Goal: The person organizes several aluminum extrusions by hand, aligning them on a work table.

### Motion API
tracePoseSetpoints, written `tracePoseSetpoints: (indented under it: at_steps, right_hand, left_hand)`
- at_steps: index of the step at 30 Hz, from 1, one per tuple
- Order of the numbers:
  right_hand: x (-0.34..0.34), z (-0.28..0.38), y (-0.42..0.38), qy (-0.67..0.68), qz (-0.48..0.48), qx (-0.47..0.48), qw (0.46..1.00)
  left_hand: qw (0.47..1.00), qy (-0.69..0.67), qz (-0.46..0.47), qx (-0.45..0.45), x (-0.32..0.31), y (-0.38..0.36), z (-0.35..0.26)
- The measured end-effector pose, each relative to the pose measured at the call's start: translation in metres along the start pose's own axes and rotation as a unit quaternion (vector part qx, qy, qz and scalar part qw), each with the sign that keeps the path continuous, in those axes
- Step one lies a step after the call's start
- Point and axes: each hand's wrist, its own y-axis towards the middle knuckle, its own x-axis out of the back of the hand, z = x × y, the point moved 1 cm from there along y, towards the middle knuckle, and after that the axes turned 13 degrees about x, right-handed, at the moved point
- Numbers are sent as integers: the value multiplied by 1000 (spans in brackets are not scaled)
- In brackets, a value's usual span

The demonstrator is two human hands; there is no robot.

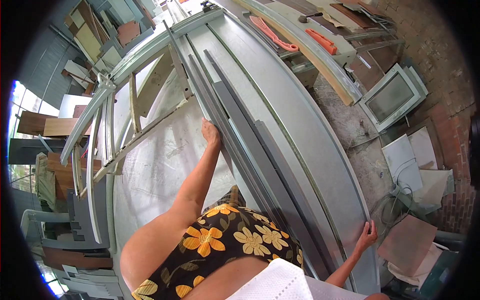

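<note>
Long dark grey strips (260, 145) lie side by side on a wide silver metal table (295, 110). My left hand (210, 132) is at the near edge of the strips, its fingers against the outermost one; its grip is partly hidden. At the lower right, my right hand (367, 237) rests at the table's far edge with its thumb and fingers apart and nothing visible between them.
An orange-red brush (274, 34) and a red-orange tool (321, 41) lie beyond the table. A metal frame (134, 102) stands at the left. Stacked boards (60, 125) are farther left. A framed panel (392, 97) leans at the right, near loose cables (400, 190).
</note>
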Motion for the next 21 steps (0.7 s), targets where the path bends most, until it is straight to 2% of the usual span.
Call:
tracePoseSetpoints:
  at_steps: [3, 6, 7, 10, 16, 21]
  right_hand:
    - [-1, 5, 3, 11, 1, -3, 1000]
    - [-4, 5, 4, 12, 1, -6, 1000]
    - [-5, 4, 4, 9, 1, -3, 1000]
    - [-8, 2, 6, 10, -2, 5, 1000]
    - [-11, 12, 13, 8, -17, 24, 1000]
    - [-18, 19, 20, 0, -17, 26, 1000]
  left_hand:
    - [999, 28, -14, 16, -4, 22, 20]
    - [997, 30, 19, 65, -2, 16, 12]
    - [997, 49, -2, 61, -1, -3, -3]
    - [991, 53, -18, 125, -6, 8, -2]
    - [984, 136, -40, 106, -8, 3, -15]
    - [985, 135, -39, 96, -14, 21, -7]
